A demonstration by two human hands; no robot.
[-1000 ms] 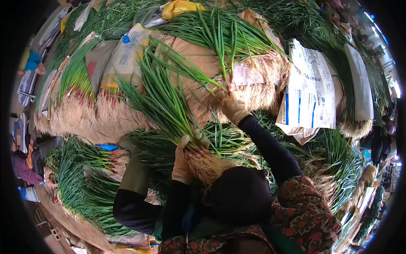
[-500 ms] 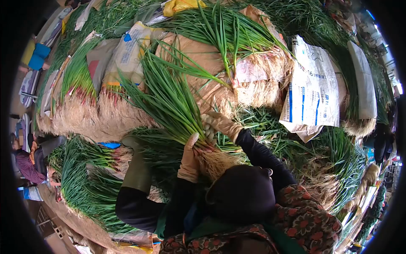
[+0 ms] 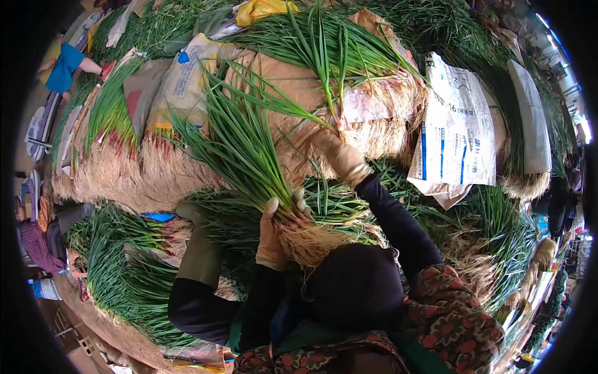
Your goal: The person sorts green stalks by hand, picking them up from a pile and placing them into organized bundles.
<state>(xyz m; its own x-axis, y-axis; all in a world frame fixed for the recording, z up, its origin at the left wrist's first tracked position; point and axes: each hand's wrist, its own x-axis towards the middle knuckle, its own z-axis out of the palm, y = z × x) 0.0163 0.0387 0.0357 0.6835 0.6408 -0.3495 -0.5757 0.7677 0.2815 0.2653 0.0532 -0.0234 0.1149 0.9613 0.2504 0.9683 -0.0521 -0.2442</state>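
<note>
My left hand [image 3: 271, 237], in a pale work glove, is wrapped round a thick bunch of green onions [image 3: 258, 165]. Its fingertips show on the bunch's far side. The long leaves point up and left, and the tangled pale roots [image 3: 311, 243] hang towards me. Over the brown sacking [image 3: 305, 90], my gloved right hand [image 3: 342, 161] reaches away from the bunch, close to the base of a few loose green onions [image 3: 330, 87]. Motion smears its fingers, so whether it grips a stalk is unclear.
Beyond the sacking lies a pile of green onions with roots bundled [image 3: 383, 134]. A white printed sack [image 3: 451, 131] covers more at the right. Rows of reddish-stemmed onions [image 3: 115, 134] stand at the left. Another person's arm [image 3: 90, 65] shows at the upper left.
My right hand has left the held bunch and moved up and right towards the loose green onions. My left hand keeps its hold, slightly lower. At the upper left, another person's arm has come into view.
</note>
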